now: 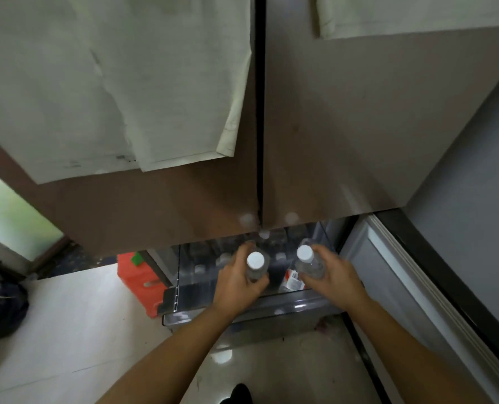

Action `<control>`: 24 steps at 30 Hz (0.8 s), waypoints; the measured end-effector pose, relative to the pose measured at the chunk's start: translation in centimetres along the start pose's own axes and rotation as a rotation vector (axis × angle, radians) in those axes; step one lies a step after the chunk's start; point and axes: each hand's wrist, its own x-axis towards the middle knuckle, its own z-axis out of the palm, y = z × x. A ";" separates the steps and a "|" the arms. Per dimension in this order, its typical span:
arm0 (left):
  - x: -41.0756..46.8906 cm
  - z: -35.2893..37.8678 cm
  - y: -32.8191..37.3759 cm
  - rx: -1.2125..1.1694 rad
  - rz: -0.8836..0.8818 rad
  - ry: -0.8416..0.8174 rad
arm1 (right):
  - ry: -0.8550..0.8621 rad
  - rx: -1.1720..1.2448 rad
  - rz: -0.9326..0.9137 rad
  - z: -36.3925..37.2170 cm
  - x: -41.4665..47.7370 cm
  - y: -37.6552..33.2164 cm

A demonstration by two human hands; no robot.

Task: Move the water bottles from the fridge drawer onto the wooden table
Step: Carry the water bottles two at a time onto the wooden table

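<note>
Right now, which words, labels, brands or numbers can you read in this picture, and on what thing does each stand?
None can be read.
Red and white pack in the fridge drawer: printed, but too blurred to read.
Pale cloth on the fridge door: dark marks, too blurred.
Left bottle cap, right bottle cap: plain white, no writing.

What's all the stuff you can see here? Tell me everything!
Clear plastic water bottles, white caps: two held, left bottle and right bottle; more in drawer, uncountable.
Grey fridge drawer: one, open, below doors.
Brown fridge doors: two, shut, above drawer.
Pale cloths: two, hanging over doors.
Red-and-white packet: one, in drawer between hands.
Orange plastic object: one, floor, left of drawer.
Dark bag: one, floor, far left.
Left hand: one, grips left bottle.
Right hand: one, grips right bottle.
</note>
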 end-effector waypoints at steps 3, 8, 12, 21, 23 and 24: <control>-2.6 -0.9 1.6 -0.013 0.003 0.124 | 0.016 -0.006 -0.107 -0.7 -0.5 -0.4; -9.6 -2.7 4.8 -0.007 -0.048 0.438 | 0.121 0.086 -0.263 -1.0 -2.2 -2.1; -16.9 -5.3 7.6 -0.018 -0.126 0.722 | 0.167 0.218 -0.412 0.0 -5.0 -7.2; -36.6 -15.1 9.4 0.149 -0.341 1.235 | -0.109 0.447 -0.699 7.5 -16.4 -21.9; -42.3 -16.8 8.9 0.167 -0.398 1.299 | -0.186 0.475 -0.769 10.2 -20.3 -24.9; -45.4 -17.5 8.7 0.173 -0.428 1.333 | -0.231 0.490 -0.802 11.8 -22.6 -26.4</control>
